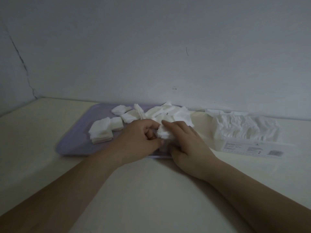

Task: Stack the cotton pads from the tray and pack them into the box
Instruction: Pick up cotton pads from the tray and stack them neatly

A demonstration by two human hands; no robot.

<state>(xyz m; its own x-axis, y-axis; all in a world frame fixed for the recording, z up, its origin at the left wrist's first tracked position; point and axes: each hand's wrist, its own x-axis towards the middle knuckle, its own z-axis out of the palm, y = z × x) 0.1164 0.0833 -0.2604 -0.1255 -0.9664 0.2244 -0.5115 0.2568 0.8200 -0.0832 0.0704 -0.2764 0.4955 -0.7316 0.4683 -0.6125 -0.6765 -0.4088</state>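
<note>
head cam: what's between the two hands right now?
A small stack of cotton pads, held from both sides by the left hand and the right hand, over the purple tray. The head view shows it.

Tray [75, 143]: lavender, flat, rounded corners, far edge near the wall.

Pads: white squares. Neat stack [101, 132] on the tray's left part, with a smaller pile [117, 123] touching it behind. Loose heap [170, 111] at the tray's far right, jumbled.

Small bunch [164, 133] gripped between left hand [139, 140] and right hand [186, 145] over the tray's near right (edges uneven).

Box [244, 130]: clear, long, right of the tray, holding a rumpled row of pads; printed label on near side.
</note>
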